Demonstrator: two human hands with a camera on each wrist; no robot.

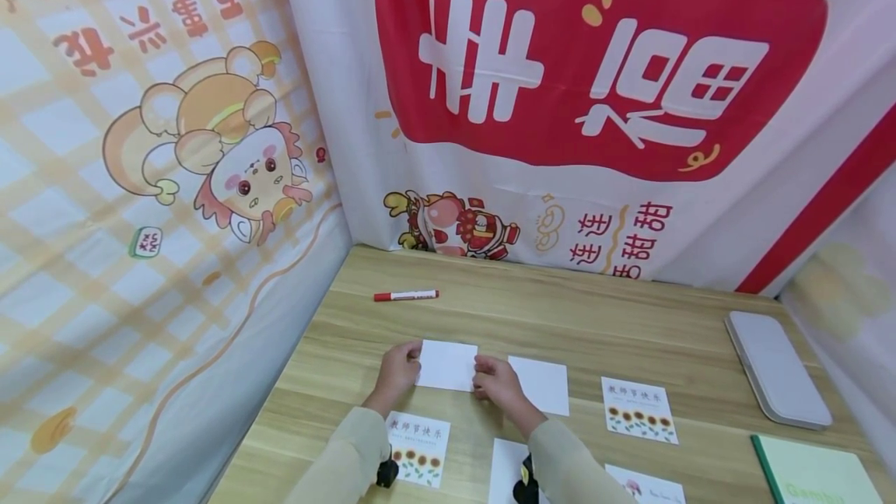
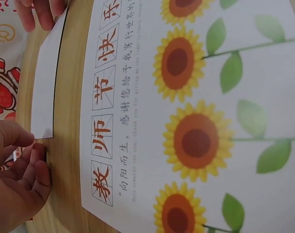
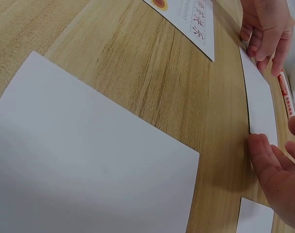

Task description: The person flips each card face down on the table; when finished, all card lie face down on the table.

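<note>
A blank white card (image 1: 448, 365) lies between my two hands over the wooden table. My left hand (image 1: 396, 374) grips its left end, thumb and bent fingers at the edge. At the opposite end my right hand (image 1: 499, 382) holds the short edge with curled fingers. In the left wrist view the left thumb meets a corner of this card (image 2: 46, 92). The right wrist view shows the right fingers (image 3: 264, 153) against its near corner. Below the left hand lies a sunflower card (image 1: 418, 449) with Chinese writing. Just right of the right hand is another blank card (image 1: 546, 387).
A red-and-white marker (image 1: 406, 295) lies farther back. To the right are a second sunflower card (image 1: 639, 409), a card with a pink print (image 1: 647, 484), a pale case (image 1: 778, 370) and a green-edged booklet (image 1: 815, 473). Another blank card (image 1: 505, 469) is partly under the right sleeve.
</note>
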